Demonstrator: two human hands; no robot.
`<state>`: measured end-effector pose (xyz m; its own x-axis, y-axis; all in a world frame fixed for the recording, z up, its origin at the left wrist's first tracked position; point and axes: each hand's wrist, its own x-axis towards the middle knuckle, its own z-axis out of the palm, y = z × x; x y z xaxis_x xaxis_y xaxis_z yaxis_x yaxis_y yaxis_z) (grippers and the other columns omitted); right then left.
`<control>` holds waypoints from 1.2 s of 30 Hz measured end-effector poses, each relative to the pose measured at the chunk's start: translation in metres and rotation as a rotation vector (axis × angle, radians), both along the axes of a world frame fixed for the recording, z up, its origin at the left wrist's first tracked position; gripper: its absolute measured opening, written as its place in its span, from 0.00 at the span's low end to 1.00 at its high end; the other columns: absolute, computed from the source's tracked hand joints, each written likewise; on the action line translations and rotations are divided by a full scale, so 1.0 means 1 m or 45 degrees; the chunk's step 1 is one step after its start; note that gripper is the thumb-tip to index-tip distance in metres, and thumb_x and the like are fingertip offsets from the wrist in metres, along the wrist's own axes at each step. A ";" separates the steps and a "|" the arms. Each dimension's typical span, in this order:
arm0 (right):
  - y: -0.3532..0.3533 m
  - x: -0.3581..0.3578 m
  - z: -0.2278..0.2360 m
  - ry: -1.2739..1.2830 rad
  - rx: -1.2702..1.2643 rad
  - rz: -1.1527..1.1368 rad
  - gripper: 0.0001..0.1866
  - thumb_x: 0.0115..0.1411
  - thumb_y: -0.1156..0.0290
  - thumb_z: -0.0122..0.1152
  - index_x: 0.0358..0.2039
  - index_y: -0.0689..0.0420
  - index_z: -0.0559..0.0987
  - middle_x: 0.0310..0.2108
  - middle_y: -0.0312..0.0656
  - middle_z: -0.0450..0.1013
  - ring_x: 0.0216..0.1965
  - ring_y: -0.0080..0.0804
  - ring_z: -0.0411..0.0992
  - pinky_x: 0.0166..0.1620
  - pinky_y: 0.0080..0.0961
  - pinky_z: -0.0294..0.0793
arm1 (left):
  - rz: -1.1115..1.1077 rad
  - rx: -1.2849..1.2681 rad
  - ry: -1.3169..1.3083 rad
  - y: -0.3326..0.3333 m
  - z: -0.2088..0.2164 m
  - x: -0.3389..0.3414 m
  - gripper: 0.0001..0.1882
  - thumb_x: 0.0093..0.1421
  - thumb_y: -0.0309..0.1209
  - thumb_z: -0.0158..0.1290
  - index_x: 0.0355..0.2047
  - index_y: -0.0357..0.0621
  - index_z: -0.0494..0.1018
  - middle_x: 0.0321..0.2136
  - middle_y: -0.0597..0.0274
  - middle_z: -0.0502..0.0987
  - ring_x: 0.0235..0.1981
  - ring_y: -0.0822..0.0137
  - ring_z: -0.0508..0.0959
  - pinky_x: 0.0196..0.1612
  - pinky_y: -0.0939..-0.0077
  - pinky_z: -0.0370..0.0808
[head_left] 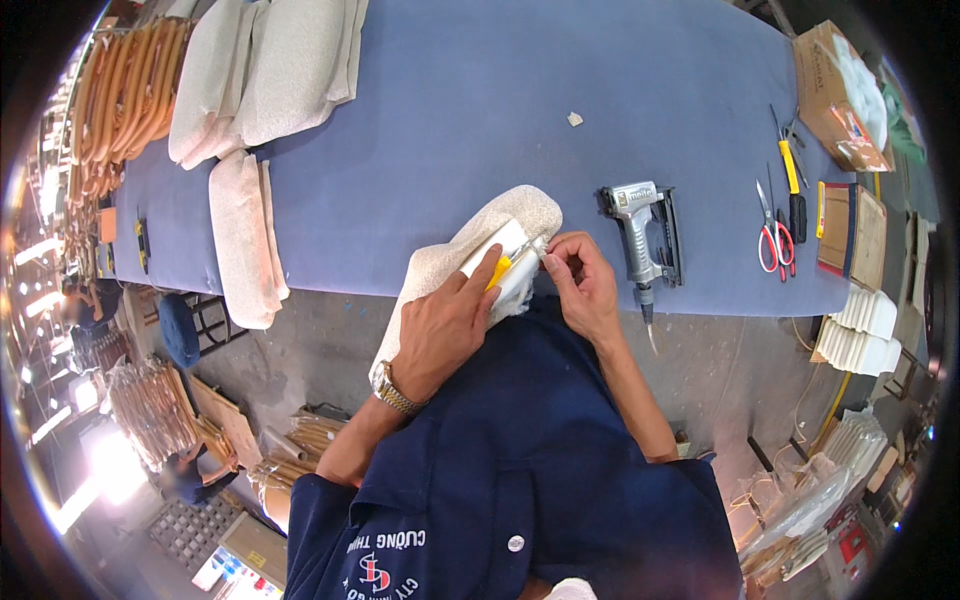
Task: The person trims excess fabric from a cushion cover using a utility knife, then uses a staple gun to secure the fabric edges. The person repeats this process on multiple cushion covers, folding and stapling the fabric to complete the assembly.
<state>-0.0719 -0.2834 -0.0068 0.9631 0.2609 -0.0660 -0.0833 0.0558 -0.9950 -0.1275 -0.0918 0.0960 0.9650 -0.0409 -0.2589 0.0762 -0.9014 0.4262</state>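
Note:
A cream fabric-covered pad [470, 229] lies at a slant over the table's front edge, against my body, with white backing and loose fabric at its near side. My left hand [440, 325], with a watch at the wrist, presses on the pad. Its fingers close on a small yellow-handled tool [500, 272]; a thin metal end shows, but its kind is unclear. At the pad's right end, my right hand [583, 284] pinches the fabric edge between thumb and fingers. A silver staple gun [640, 232] with its hose lies just right of that hand.
The blue-topped table [450, 100] carries stacked cream pads [290, 75] and a longer pad [245, 240] at left. Red-handled scissors [770, 245], a yellow-handled tool [790, 165] and a cardboard box [840, 95] sit at right. A small scrap [575, 119] lies far off.

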 end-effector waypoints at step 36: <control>-0.296 -0.176 -0.167 0.709 -0.471 -1.356 0.07 0.68 0.69 0.60 0.36 0.59 0.75 0.25 0.37 0.73 0.25 0.24 0.73 0.26 0.22 0.76 | 0.265 -0.637 0.090 0.029 0.009 0.051 0.27 0.72 0.32 0.52 0.69 0.44 0.64 0.34 0.60 0.81 0.25 0.76 0.78 0.29 0.81 0.76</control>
